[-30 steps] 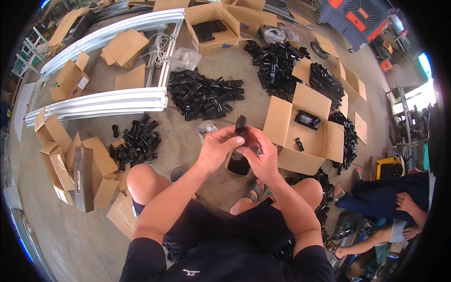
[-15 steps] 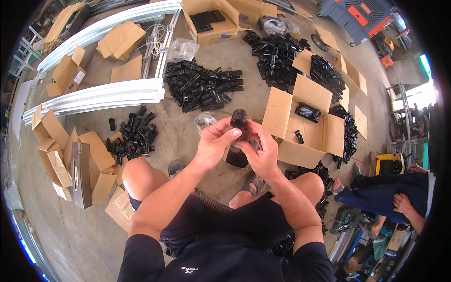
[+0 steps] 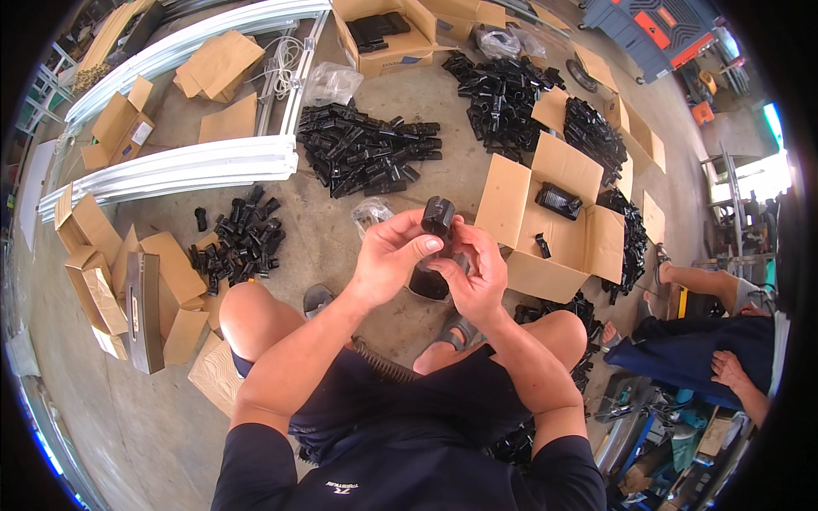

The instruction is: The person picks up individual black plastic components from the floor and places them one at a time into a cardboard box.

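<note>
Fingers of the left hand (image 3: 388, 261) and right hand (image 3: 477, 274) are curled closed around a black fitting (image 3: 438, 215) left of the open carton (image 3: 545, 278), having just tipped the fitting's hollow end towards the wearer, so its opening now seems easier to look into.

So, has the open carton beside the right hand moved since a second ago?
No: the open carton hasn't shifted any way against the white rails.
</note>
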Demonstrator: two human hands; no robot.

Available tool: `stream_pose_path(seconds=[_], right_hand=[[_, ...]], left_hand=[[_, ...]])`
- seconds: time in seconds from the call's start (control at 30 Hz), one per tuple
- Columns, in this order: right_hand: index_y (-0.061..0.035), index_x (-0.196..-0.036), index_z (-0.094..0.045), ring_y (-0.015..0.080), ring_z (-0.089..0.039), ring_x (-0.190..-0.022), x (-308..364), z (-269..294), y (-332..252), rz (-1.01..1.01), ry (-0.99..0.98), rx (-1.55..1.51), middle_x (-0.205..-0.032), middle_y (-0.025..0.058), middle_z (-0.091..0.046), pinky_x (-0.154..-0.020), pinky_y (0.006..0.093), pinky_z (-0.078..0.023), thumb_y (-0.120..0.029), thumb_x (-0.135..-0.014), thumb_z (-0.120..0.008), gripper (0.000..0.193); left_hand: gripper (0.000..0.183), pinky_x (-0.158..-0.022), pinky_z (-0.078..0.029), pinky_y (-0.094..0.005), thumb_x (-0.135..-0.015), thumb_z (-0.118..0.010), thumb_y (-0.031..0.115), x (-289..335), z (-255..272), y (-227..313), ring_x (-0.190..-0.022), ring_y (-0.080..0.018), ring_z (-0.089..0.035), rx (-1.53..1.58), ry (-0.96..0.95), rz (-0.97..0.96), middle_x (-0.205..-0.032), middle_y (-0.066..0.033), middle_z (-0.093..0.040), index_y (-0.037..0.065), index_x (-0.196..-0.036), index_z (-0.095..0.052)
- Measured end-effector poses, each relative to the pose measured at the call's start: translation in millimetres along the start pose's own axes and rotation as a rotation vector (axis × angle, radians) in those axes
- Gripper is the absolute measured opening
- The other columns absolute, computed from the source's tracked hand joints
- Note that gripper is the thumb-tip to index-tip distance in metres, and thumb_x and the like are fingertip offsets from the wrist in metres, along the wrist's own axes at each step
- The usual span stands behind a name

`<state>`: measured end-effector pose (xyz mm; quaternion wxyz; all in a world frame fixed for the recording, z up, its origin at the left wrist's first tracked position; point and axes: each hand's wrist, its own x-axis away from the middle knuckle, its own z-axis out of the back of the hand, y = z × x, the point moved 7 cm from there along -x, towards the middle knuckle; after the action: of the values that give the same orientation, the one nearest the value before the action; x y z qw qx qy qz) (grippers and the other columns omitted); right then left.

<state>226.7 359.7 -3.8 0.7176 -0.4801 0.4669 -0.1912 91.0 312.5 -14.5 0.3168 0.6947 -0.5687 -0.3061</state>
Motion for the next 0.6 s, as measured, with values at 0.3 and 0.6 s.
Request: stream_pose_path(seconds=[0.3,0.6], right_hand=[[0.0036,-0.132,-0.055,0.0188,-0.067,-0.098,-1.9,-1.5,-3.7,-0.001,-0.009,-0.060,-0.113,0.0123,-0.062,-0.085,0.0294,-0.056,0.004,-0.083,-0.082,0.056],[0.0034,-0.132,-0.054,0.0189,-0.067,-0.102,1.7,-6.0,11.2,-0.075,-0.052,-0.127,-0.115,0.0119,-0.062,-0.089,0.0307,-0.056,0.005,-0.084,-0.080,0.055]], left_hand=[[0.035,-0.093,-0.057,-0.0299,-0.097,-0.064,-0.002,1.5,1.0,-0.5,-0.105,-0.0150,-0.068,0.028,-0.016,0.006,-0.121,-0.0095,-0.072,-0.003,-0.132,-0.062],[0.036,-0.092,-0.057,-0.0299,-0.095,-0.068,0.003,2.8,4.4,-1.3,-0.107,-0.0164,-0.069,-0.002,-0.005,-0.010,-0.128,-0.0142,-0.070,-0.002,-0.131,-0.063]])
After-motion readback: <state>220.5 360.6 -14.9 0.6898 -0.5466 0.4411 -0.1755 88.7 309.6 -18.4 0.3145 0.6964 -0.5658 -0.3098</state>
